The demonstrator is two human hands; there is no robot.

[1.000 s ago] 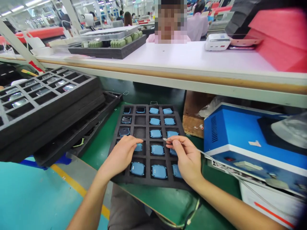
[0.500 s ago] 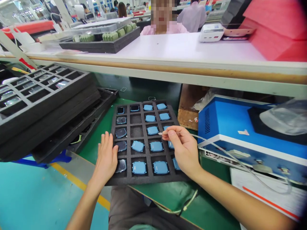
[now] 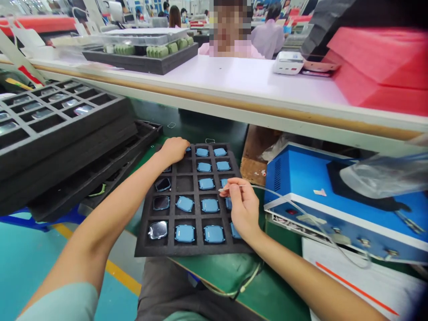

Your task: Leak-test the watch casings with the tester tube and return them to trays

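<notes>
A black foam tray (image 3: 197, 174) on the green bench holds blue smartwatch bodies in its compartments. Some, such as the blue watch body (image 3: 214, 233), lie back up; in the left column, others like the watch with a dark screen (image 3: 162, 203) lie face up. My left hand (image 3: 175, 150) reaches to the tray's far-left corner, its fingers curled down on a watch body (image 3: 188, 149) that they mostly hide. Above the right columns, my right hand (image 3: 242, 200) pinches the tip of a thin white cable (image 3: 281, 191). The cable's end points left, beside a blue watch body (image 3: 206, 183).
Stacked foam trays (image 3: 67, 133) stand at the left. At the right is a blue machine (image 3: 301, 174) with a plastic bag (image 3: 371, 174), with paper (image 3: 321, 254) below. A white shelf (image 3: 234, 80) spans the back. A person (image 3: 203, 50) sits beyond it.
My left hand has moved from the tray's left edge to its far-left corner, closing on a watch there. My right hand still pinches the cable. The view has shifted slightly.
</notes>
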